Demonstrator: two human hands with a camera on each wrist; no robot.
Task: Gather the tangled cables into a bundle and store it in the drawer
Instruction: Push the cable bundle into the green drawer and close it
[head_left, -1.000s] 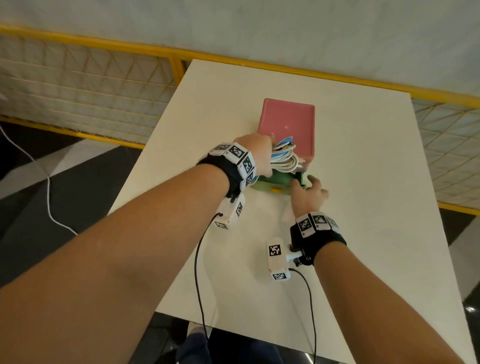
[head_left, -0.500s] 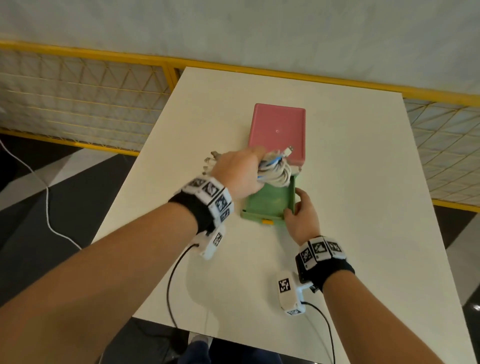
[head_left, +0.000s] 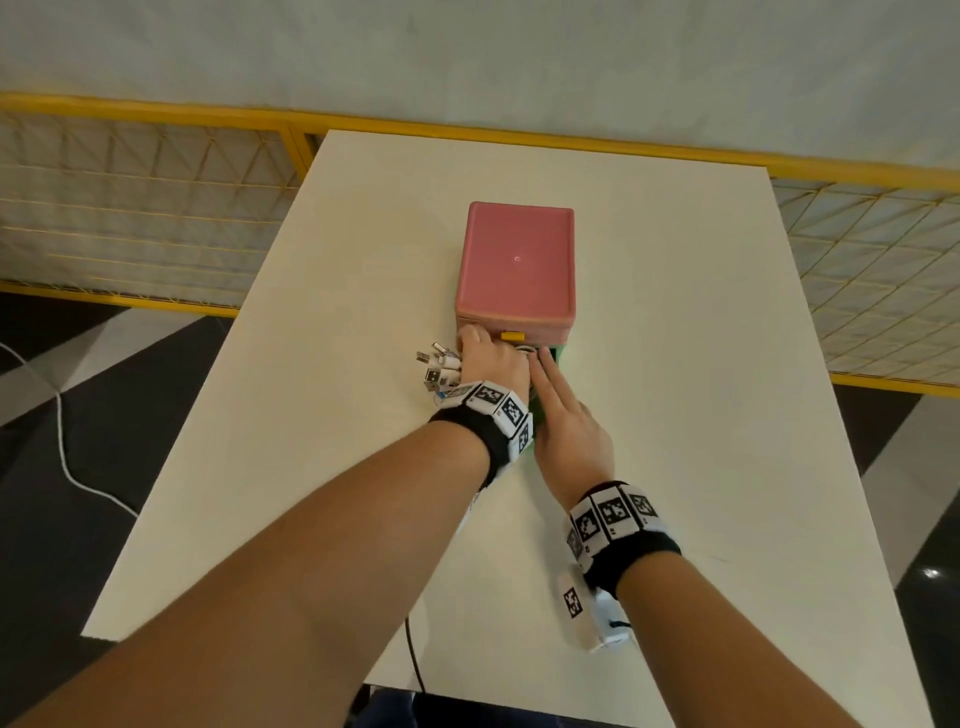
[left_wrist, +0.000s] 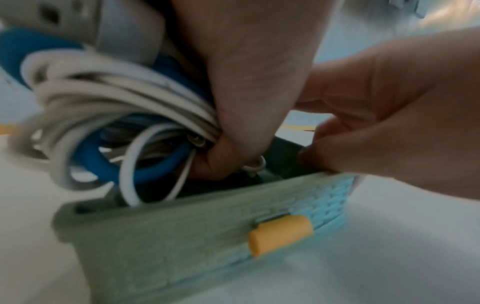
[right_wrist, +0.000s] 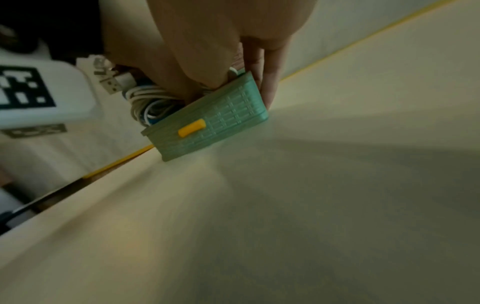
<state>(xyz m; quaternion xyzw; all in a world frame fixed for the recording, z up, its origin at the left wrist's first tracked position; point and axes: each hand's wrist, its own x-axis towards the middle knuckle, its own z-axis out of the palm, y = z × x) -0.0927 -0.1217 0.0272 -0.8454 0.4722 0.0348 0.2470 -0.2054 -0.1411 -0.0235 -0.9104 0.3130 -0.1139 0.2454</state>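
Note:
A pink drawer box stands mid-table. Its green bottom drawer with a yellow handle is pulled out toward me. In the head view my hands hide nearly all of the drawer. My left hand grips the coiled white and blue cable bundle and holds it down in the drawer's left part. USB plugs stick out to the left. My right hand reaches over the drawer with straight fingers along its right wall, beside the cables.
The white table has bare room on both sides of the box. A yellow-framed mesh railing runs behind and beside the table. A white cord lies on the dark floor at left. The box's upper drawer handle is shut flush.
My left hand has brought the bundle down from above the drawer into it. My right hand has left the drawer's front corner and now stretches over the drawer.

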